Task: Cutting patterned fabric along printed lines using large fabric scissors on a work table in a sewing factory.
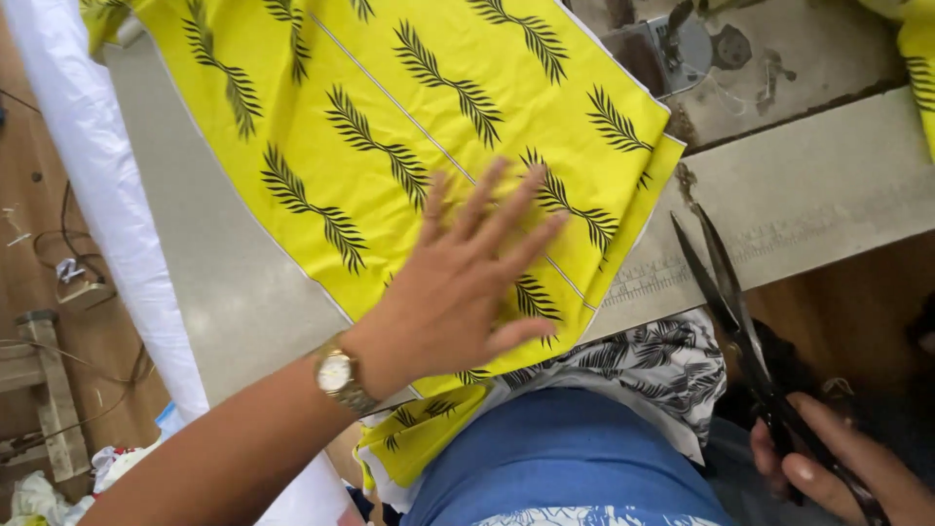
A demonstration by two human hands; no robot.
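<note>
A grey table (808,195) carries yellow fabric (390,117) printed with dark leaves, spread across its left and middle. The left hand (467,282) lies flat on the cloth's near edge, fingers spread, grasping nothing. At near right, the right hand (838,468) grips black scissors (740,331), blades slightly parted.

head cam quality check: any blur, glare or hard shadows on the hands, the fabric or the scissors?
Head view: even, soft light, with no hard shadows on the yellow leaf-print fabric. The left hand, flat on the fabric, shows slight motion blur at the fingertips. The scissors in the right hand are dark and a bit soft, with little glare. The wristwatch catches a mild highlight. The edges look stretched by the wide angle.
</note>
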